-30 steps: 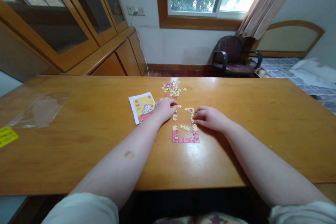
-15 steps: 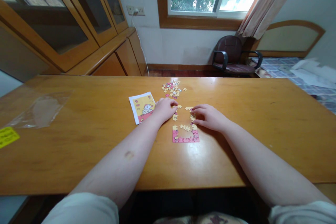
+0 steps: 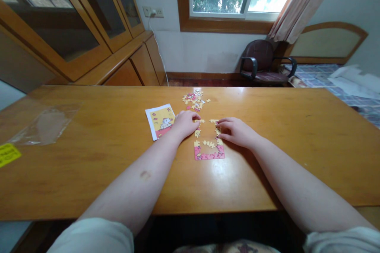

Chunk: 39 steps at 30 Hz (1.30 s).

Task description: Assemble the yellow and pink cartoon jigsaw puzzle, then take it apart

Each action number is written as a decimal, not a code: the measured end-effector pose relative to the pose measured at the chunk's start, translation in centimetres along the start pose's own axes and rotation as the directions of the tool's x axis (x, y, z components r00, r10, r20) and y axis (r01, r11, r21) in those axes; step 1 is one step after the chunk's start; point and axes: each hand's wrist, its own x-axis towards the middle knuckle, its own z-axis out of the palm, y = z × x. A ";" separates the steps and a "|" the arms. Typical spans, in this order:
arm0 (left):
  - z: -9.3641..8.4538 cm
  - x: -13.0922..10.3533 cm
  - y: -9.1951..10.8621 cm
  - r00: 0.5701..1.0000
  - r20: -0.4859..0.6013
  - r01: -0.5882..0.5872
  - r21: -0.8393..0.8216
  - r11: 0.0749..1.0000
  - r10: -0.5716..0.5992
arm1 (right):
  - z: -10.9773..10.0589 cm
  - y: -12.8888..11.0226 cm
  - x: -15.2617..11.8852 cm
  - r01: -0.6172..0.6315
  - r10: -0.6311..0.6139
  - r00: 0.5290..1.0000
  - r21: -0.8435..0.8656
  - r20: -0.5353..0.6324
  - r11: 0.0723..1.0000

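Observation:
A partly joined puzzle frame (image 3: pixel 209 157), pink below and yellow above, lies on the table with gaps at its left side and top. Several joined yellow pieces (image 3: pixel 209 144) lie inside it. My left hand (image 3: pixel 187 123) rests at the frame's upper left corner, fingers curved onto the pieces there. On the right side, my right hand (image 3: pixel 236 131) touches the edge pieces with its fingers apart. A heap of loose pieces (image 3: pixel 196 101) lies beyond the frame. The picture card (image 3: pixel 162 120) is left of my left hand, partly covered by it.
The wooden table (image 3: pixel 103 126) bears a clear plastic bag (image 3: pixel 52 124) and a yellow label (image 3: pixel 8 155) at the left. Beyond it are a glass-door cabinet (image 3: pixel 118 43), a dark armchair (image 3: pixel 259 61) and a bed (image 3: pixel 317 77).

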 end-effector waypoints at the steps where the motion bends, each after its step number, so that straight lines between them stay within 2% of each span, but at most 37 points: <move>1: 0.0 0.0 0.0 1.000 0.000 -0.001 0.000 1.000 0.001 | -0.1 -0.1 0.0 0.000 0.000 1.000 -0.002 0.000 1.000; 8: -0.1 0.0 0.2 1.000 0.007 0.021 -0.024 0.999 -0.020 | -0.7 -1.0 0.0 0.043 -0.043 0.998 -0.007 -0.038 0.999; 13: 0.1 0.1 0.1 1.000 0.001 0.024 -0.027 0.999 -0.024 | -0.7 -2.7 -0.1 0.111 -0.112 0.993 0.027 0.048 0.993; 22: 0.2 0.1 0.1 1.000 -0.011 0.021 -0.010 1.000 -0.021 | 0.8 -3.9 0.0 0.115 -0.115 0.985 0.011 0.130 0.993; 27: 0.2 0.2 0.2 1.000 -0.012 0.012 0.003 1.000 -0.012 | 0.8 -4.5 0.0 -0.020 0.012 0.987 0.048 0.160 0.999; 32: 0.3 0.1 0.4 1.000 -0.012 0.024 -0.002 1.000 -0.024 | 0.3 -4.4 -0.3 -0.212 0.183 0.976 0.301 0.120 0.930; 35: 0.3 0.1 0.6 0.999 -0.011 0.032 -0.011 0.999 -0.033 | -0.7 -3.7 0.5 -0.299 0.312 0.950 0.381 0.027 0.875; 39: 0.2 0.0 0.8 0.998 0.002 0.057 -0.018 0.998 -0.057 | -1.4 -2.8 3.1 -0.425 0.453 0.891 0.295 -0.031 0.856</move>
